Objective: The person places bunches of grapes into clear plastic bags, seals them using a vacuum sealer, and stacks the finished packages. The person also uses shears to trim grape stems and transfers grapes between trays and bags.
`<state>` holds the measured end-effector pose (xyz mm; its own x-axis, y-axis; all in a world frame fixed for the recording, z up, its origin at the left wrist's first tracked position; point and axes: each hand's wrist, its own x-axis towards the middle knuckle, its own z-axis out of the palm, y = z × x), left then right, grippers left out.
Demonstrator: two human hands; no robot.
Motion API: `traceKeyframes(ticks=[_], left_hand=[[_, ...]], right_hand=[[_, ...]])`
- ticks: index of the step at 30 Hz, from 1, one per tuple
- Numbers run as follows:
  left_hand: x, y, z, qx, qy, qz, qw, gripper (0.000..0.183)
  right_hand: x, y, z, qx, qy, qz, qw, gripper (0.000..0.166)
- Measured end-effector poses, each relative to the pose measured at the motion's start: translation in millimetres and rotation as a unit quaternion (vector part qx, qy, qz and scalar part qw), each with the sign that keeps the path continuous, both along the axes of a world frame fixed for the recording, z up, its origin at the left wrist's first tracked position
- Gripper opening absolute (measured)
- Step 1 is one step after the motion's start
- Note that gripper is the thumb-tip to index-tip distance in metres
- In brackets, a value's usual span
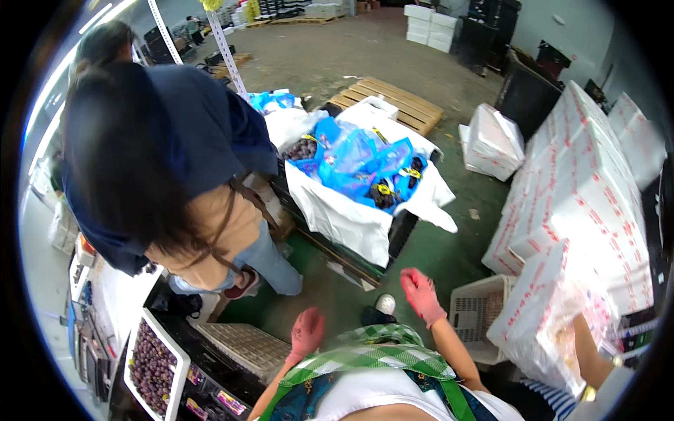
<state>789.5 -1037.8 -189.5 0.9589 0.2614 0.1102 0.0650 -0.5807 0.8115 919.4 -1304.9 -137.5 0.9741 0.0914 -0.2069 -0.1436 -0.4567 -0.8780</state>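
Observation:
My left hand (307, 331), in a pink glove, hangs in front of my green checked apron (389, 358). It is blurred, with its fingers curled in and nothing seen in it. A grey plastic crate (242, 344) is the nearest thing to it. My right hand (423, 296), gloved the same way, is held out over the floor with its fingers curled and no object in it. Ahead, a black crate (403, 242) lined with white sheeting (342, 226) holds blue plastic bags (353, 163) and dark grapes (301, 150).
A person (174, 158) stands close at left. Lower left is a white-rimmed box of grapes (152, 368). At right are stacked white foam boxes (584, 210), a pale crate (468, 316) and another person's arm (590, 344). A wooden pallet (410, 105) lies beyond.

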Motion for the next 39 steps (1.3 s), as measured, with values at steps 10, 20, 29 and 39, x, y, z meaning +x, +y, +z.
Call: traceKeyframes(ticks=[10,20,29,39], left_hand=[[115.8,11.1,3.8,0.044,0.054,0.010,0.998,0.030],[307.3,68.6,26.5,-0.004,-0.100,-0.063,0.993,0.025],[391.0,84.4,26.0,-0.126,-0.015,0.039,0.991,0.028],[448.8,63.7,31.1,0.057,0.027,0.137,0.989,0.037]], right_hand=[[185.3,91.7,42.2,0.101,-0.015,0.137,0.985,0.023],[349.8,201.2,-1.2,0.005,-0.163,0.100,0.982,0.027],[469.2,276.8,-74.6,0.077,0.213,0.101,0.969,0.019],[486.0,259.6,-70.6,0.146,0.211,0.152,0.955,0.023]])
